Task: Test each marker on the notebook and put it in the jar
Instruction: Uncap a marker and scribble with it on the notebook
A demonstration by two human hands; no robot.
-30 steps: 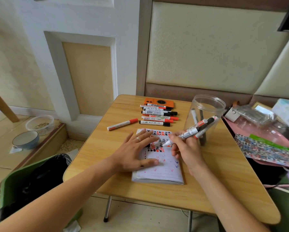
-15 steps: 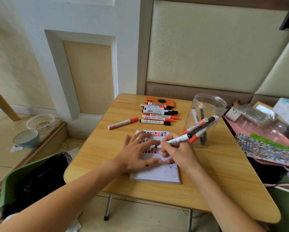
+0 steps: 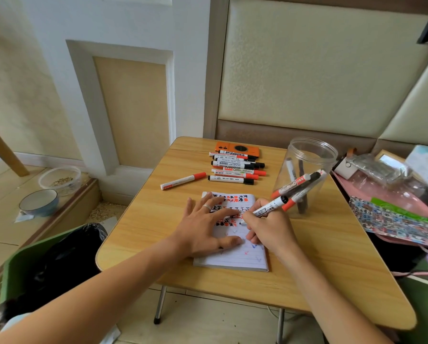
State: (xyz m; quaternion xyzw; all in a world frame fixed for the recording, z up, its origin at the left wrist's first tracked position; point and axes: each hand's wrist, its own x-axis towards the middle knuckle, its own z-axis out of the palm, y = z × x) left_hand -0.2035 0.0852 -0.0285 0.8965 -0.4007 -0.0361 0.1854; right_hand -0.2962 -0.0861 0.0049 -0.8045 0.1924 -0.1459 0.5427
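Note:
A lined notebook (image 3: 235, 256) with red and black marks lies on the wooden table (image 3: 319, 256). My left hand (image 3: 203, 227) lies flat on its page, fingers spread. My right hand (image 3: 270, 229) grips a bundle of three markers (image 3: 294, 192); the tip of one touches the page near the left fingertips. A clear plastic jar (image 3: 307, 155) stands upright just behind the right hand, with two markers inside. Several markers (image 3: 235, 167) lie in a row at the table's far side. One red-capped marker (image 3: 183, 181) lies apart to their left.
An orange flat case (image 3: 237, 147) lies behind the marker row. Clutter with a patterned sheet (image 3: 394, 219) and a pink bag fills the right side. A green bin with a black liner (image 3: 46, 264) stands at the left of the table. Two bowls (image 3: 39, 202) sit on the floor.
My right hand came down and left from near the jar to the page, bringing a marker tip onto the paper. My left hand stayed flat on the notebook.

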